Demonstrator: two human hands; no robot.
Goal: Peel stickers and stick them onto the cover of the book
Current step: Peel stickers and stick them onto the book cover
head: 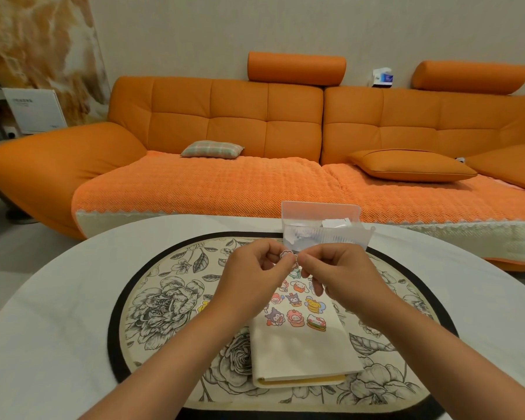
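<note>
Midair, left hand (249,280) and right hand (343,277) both pinch sticker (287,255) above book (303,350).

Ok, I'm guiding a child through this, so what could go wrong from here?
The small sticker is pinched between the left hand and right hand; peeling it could tear it or curl it onto a finger. The far half of the book is crowded with stickers, so it may overlap one.

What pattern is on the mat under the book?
The mat has black-and-white flowers with a black border; head view.
</note>
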